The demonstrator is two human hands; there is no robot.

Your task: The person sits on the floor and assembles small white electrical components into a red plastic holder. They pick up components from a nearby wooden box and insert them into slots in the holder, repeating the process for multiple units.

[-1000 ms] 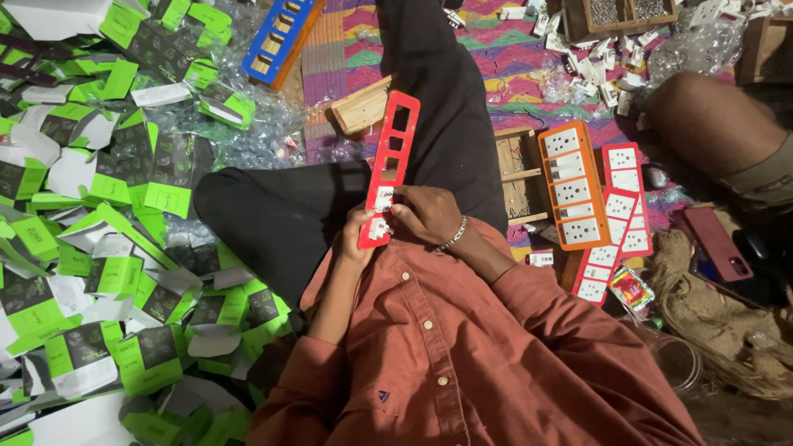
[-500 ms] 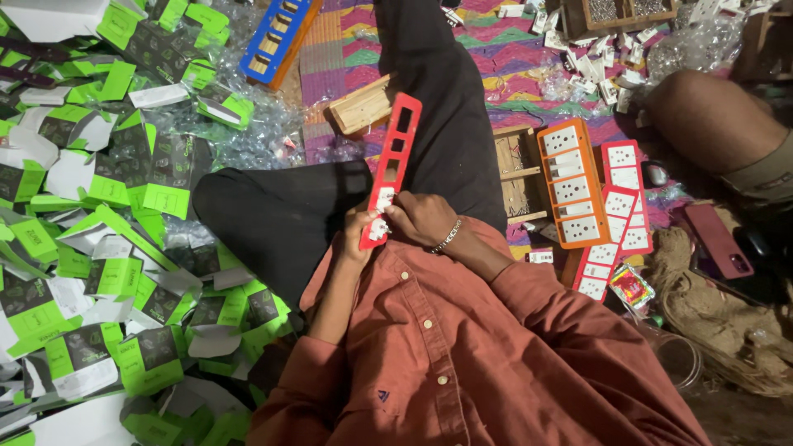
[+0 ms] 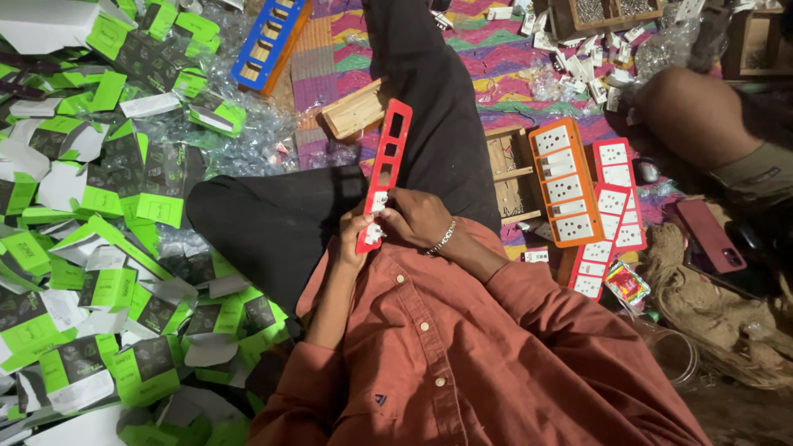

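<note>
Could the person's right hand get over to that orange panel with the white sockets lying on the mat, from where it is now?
Probably yes. The orange panel lies on the mat to the right of the right hand, with nothing standing between them. But that hand is busy on the red frame, so it would have to let go first.
</note>
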